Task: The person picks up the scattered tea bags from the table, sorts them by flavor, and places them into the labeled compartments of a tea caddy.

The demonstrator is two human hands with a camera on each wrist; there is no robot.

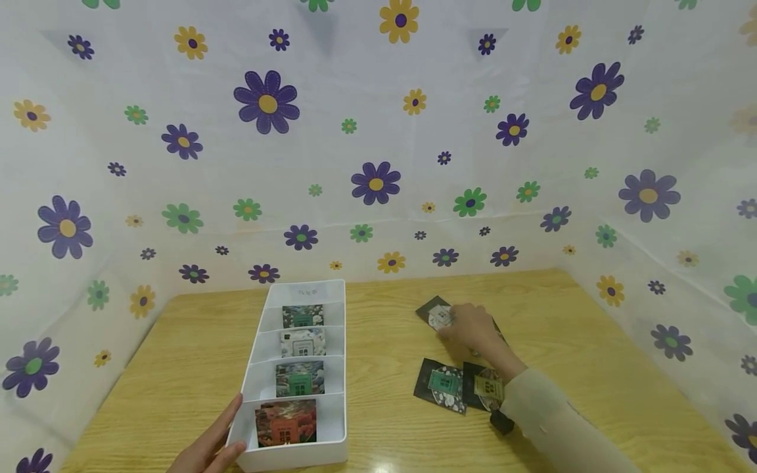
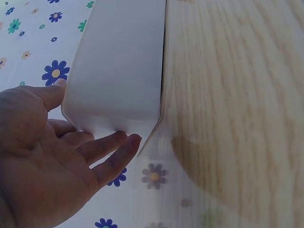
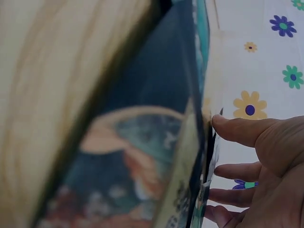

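Observation:
A long white divided box (image 1: 340, 368) stands on the left of the table, with printed sachets upright in its compartments. The left hand (image 1: 208, 441) rests at its near left corner; in the left wrist view, thumb and fairly straight fingers touch the white wall. To the right, the right hand (image 1: 473, 328) pinches the edge of a dark sachet with a white label (image 1: 439, 315). Its palm partly hides another sachet (image 1: 500, 330). Nearer lie a green-labelled sachet (image 1: 442, 384) and a yellow-labelled sachet (image 1: 481, 386), the latter partly under the right sleeve.
The wooden table (image 1: 378, 368) shows bare wood between the box and the loose sachets. A small black object (image 1: 502, 422) sits by the right cuff. Flower-printed white sheeting (image 1: 331, 164) encloses the table at the back and sides.

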